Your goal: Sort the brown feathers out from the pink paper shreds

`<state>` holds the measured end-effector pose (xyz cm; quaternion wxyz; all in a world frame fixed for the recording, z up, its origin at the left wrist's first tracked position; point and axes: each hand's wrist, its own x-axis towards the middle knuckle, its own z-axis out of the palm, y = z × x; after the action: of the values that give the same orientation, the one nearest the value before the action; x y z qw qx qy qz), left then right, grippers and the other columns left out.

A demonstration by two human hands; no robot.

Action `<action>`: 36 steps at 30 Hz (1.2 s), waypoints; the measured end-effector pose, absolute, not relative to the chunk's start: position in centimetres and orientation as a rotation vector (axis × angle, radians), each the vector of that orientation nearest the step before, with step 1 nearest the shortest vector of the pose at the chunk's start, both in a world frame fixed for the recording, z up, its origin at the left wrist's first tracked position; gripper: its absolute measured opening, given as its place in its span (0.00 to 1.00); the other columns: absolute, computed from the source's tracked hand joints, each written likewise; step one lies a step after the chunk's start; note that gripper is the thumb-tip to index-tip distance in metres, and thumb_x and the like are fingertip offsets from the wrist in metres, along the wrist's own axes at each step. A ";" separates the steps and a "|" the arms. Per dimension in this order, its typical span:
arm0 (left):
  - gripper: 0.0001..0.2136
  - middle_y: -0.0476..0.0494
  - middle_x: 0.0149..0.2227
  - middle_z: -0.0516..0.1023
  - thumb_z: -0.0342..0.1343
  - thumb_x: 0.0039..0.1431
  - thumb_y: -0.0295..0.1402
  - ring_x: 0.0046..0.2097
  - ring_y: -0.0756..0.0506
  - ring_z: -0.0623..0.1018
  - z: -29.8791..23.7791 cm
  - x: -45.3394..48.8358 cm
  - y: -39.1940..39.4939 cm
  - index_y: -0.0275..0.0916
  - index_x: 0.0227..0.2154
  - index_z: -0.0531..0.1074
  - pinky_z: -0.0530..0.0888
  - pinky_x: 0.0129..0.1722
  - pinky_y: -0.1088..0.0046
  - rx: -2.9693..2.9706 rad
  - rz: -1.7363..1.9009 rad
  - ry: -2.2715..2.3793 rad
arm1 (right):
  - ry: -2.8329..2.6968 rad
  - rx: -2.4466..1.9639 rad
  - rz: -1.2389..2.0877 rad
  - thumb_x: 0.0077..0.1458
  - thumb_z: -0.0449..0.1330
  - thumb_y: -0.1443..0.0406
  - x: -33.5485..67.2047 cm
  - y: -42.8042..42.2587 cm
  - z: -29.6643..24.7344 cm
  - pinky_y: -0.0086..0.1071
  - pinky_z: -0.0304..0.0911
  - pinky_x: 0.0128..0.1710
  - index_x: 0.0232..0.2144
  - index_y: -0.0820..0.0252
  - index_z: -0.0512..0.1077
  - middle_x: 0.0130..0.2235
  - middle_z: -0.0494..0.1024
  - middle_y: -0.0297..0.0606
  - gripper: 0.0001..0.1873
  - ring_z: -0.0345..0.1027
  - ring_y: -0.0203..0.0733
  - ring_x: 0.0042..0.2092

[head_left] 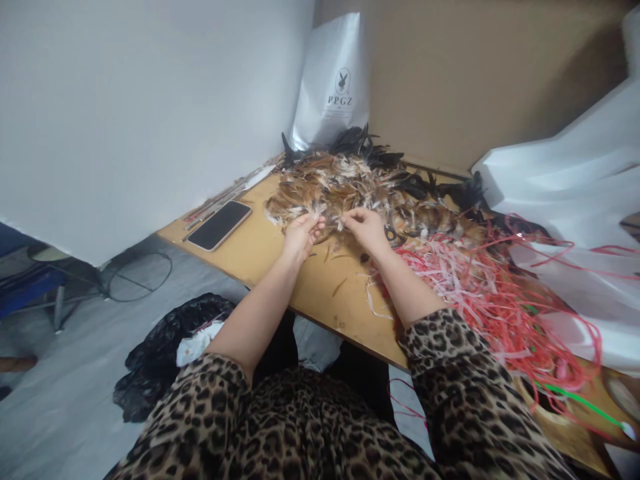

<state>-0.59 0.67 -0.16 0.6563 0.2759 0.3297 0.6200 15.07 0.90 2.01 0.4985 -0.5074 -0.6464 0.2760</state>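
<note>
Left hand (pixel 301 235) adjoins brown feathers (pixel 345 183) (wispy, white-tufted).

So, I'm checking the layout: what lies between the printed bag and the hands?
Black feathers, then brown feathers, heaped on the table, in the head view.

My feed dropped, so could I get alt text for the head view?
The left hand and right hand are at the near edge of a brown-and-black feather pile on a tan table; whether they hold anything is unclear. A phone lies left, red and pale strips right.
</note>
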 end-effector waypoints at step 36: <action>0.04 0.45 0.29 0.76 0.53 0.53 0.23 0.27 0.56 0.75 0.7 -0.8 -0.7 0.33 0.30 0.72 0.69 0.26 0.85 0.584 1.004 0.506 | -1.226 -0.886 1.498 0.35 0.67 0.58 14.2 -0.3 2.7 0.24 0.51 0.21 0.24 0.61 0.69 0.25 0.73 0.32 0.15 0.57 0.27 0.22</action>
<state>-0.78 -0.69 0.66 0.8058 0.2730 0.2366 0.4692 14.22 -0.31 2.74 0.4848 -0.3638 -0.5038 0.6155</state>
